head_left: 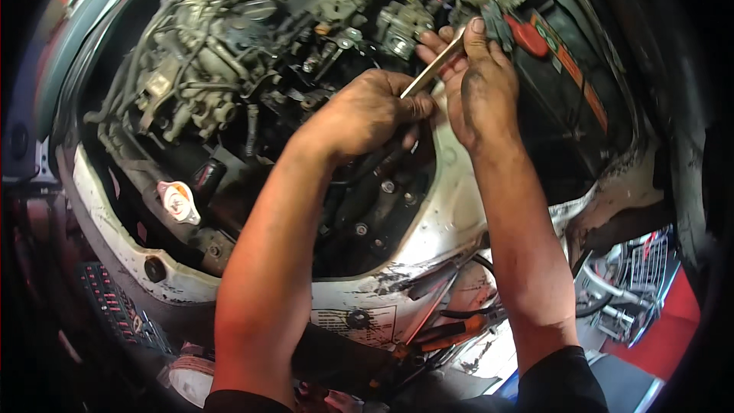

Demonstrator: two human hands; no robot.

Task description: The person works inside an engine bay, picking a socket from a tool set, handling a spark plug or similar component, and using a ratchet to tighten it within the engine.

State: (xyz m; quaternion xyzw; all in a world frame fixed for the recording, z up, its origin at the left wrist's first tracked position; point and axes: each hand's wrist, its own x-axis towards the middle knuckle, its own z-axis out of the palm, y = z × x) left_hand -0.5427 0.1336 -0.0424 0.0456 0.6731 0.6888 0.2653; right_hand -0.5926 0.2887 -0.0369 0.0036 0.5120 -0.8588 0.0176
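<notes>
Black sleeves (564, 382) above bare forearms (527, 222), with dark, grease-like smudges (475, 84) on bare hands (493, 99).

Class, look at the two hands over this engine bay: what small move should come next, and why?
Probably close the right hand more firmly on the metal tool: it looks loosely open around the upper end, while the left hand grips the lower end, and a red cover sits close by.

Bar (434, 67) between left hand (373, 112) and right hand (485, 88), battery (562, 103) right, radiator cap (179, 203) left, engine (256, 19) behind
</notes>
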